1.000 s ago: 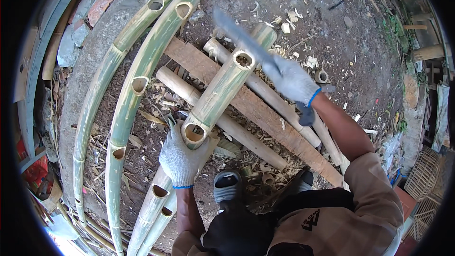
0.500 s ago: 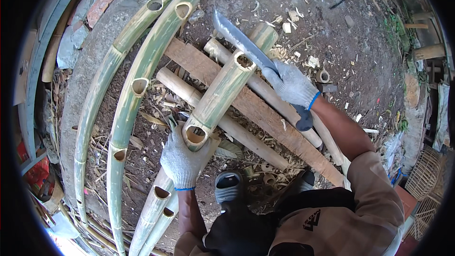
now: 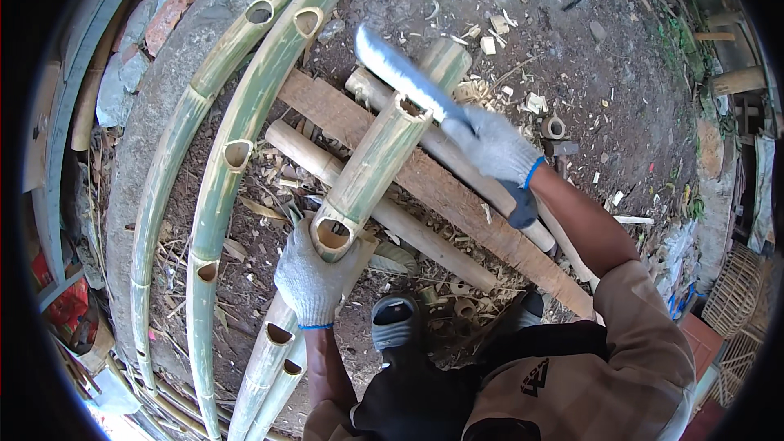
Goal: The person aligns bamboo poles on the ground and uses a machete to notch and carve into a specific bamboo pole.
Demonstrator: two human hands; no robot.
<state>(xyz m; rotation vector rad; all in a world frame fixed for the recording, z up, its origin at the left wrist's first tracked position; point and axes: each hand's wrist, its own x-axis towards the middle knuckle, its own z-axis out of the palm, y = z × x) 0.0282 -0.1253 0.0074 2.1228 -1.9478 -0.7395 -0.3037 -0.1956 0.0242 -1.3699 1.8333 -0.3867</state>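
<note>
The machete (image 3: 400, 69) has been brought further across the upper hole (image 3: 408, 107) of the bamboo pole (image 3: 374, 170) at centre frame, so the rim seems to be under work; its handle is enclosed in the right hand's (image 3: 494, 149) tight grip; the pole is clasped by the left hand (image 3: 312, 282) below; it is underlain by a plank (image 3: 474, 212); space at left is taken by curved poles (image 3: 214, 216).
</note>
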